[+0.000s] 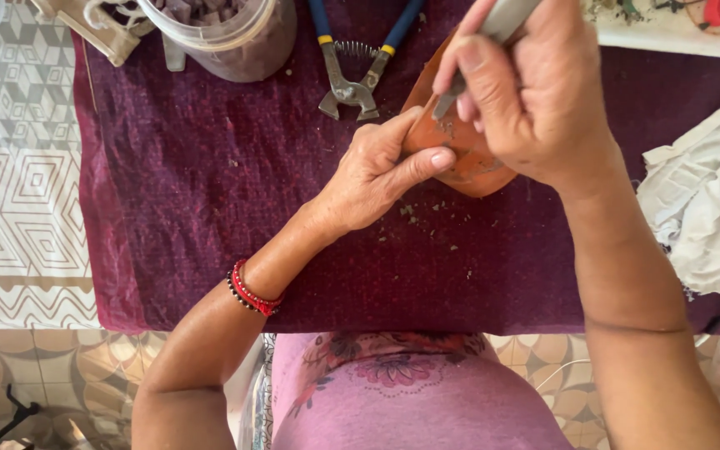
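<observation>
My left hand [377, 171] grips the near edge of an orange-brown clay piece [468, 171] resting on a dark purple cloth [210, 183]. Thumb and fingers pinch its rim. My right hand [531, 92] is closed around a grey-handled metal tool [502, 21], whose tip [443, 107] touches the surface of the clay piece. Most of the clay piece is hidden under my right hand. Small crumbs [427, 212] lie on the cloth just below it.
Blue-handled nippers [356, 71] lie on the cloth above my left hand. A clear plastic jar [235, 37] of small pieces stands at the top left. A crumpled white rag [706, 200] lies at the right. A patterned tablecloth [18, 167] covers the left side.
</observation>
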